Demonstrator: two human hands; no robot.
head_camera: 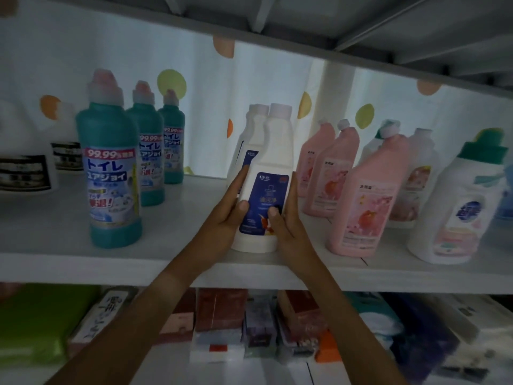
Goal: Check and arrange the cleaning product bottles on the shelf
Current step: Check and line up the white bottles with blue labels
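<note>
Standing before a white shelf [166, 262] backed by a pale curtain [263, 79] with orange and green dots, a person reaches up with both bare arms to the middle board. Below it, a lower shelf holds packs of goods [222, 315] in green, red, and white wrappers, too dim and blurred to read.

On the far right stands a large white bottle with a green cap [458, 207]; its round blue label mark cannot be read. Beside it is a row of pink bottles [363, 201] with tilted white spouts and floral pink labels in small print that is not legible. At left, three teal bottles [111, 173] stand one behind another, each with a pale pink cap. Their labels read "99.99%" in white on red, with Japanese characters "トイレ" in blue beneath. Further left, white containers with black labels [25, 173] are blurred.

In the centre, near the front edge of the board, a white bottle with a dark blue label [266, 190] stands upright, with more like it lined up behind [249, 140]. The label has a small white logo at the top and an orange patch low down; the writing is too small to read.

The left hand [230, 212] wraps the bottle's left side, thumb on the label. The right hand [286, 218] clasps the right side, thumb also on the label.
</note>
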